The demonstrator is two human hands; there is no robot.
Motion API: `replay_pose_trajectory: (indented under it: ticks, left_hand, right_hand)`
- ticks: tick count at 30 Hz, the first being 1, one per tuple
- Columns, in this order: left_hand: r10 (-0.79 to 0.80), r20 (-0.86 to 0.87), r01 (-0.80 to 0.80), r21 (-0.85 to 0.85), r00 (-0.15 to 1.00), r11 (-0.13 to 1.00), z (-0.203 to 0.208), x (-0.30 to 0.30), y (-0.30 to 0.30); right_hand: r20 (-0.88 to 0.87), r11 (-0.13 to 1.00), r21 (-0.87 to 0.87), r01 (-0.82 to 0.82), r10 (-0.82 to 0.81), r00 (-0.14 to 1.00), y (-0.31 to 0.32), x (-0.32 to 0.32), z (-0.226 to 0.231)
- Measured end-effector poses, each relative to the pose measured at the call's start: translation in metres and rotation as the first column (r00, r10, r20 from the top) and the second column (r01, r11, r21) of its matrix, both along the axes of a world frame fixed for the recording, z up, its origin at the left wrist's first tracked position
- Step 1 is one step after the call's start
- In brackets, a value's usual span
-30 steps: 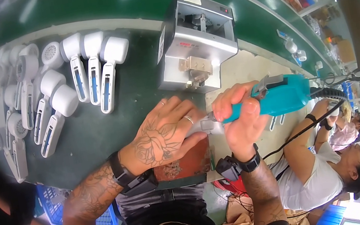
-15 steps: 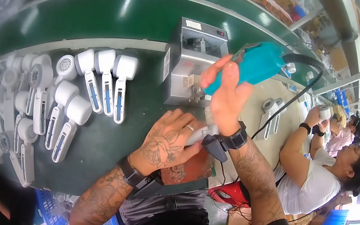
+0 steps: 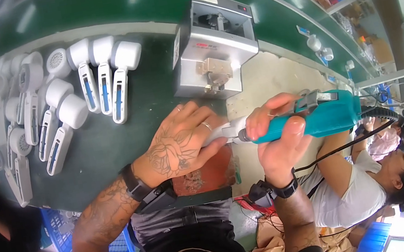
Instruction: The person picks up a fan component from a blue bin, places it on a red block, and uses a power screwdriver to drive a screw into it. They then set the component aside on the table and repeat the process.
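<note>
My right hand (image 3: 282, 139) is wrapped round a teal electric screwdriver (image 3: 329, 113), held nearly level with its tip pointing left. That tip meets the end of a white plastic part (image 3: 230, 131) in my left hand (image 3: 183, 139). My left fingers curl over the part from above and hide most of it. Under the left hand lies a reddish-brown pad (image 3: 203, 171) at the bench's near edge. Just beyond both hands stands a grey metal screw feeder (image 3: 213, 51).
Several white handheld devices (image 3: 118, 81) with round heads and long handles lie on the green bench at left. A black cable (image 3: 326, 155) trails from the screwdriver's side. Below left is a blue crate (image 3: 58, 232). A co-worker in a white shirt (image 3: 341, 193) sits at right.
The screwdriver has swung away from the screw feeder, down and right, and its tip now meets the white part. My left hand keeps its hold. The view has shifted slightly.
</note>
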State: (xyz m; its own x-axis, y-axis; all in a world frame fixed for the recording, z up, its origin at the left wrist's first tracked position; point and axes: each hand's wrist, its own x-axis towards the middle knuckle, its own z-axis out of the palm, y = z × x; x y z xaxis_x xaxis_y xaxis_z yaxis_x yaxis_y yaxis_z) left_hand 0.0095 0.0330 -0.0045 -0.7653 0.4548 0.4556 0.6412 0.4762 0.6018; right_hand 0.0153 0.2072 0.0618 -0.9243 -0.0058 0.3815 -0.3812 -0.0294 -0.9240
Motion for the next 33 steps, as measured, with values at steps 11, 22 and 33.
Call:
replay_pose_trajectory:
  ticks: [11,22,33]
  left_hand:
    - [-0.012,0.042,0.013,-0.013,0.999,1.0,0.002,0.003,0.001]
    - [-0.034,-0.055,0.033,-0.02,0.998,0.999,0.014,0.001,0.013]
    - [-0.049,-0.136,0.039,-0.078,0.989,0.996,0.024,0.026,0.026]
  right_hand:
    - [0.025,1.0,-0.006,-0.004,0.004,1.0,0.005,0.004,-0.021]
    - [0.057,0.997,-0.039,-0.072,0.074,0.996,0.022,0.007,-0.04]
    - [0.003,0.952,-0.307,0.019,-0.019,1.0,0.052,0.078,-0.003]
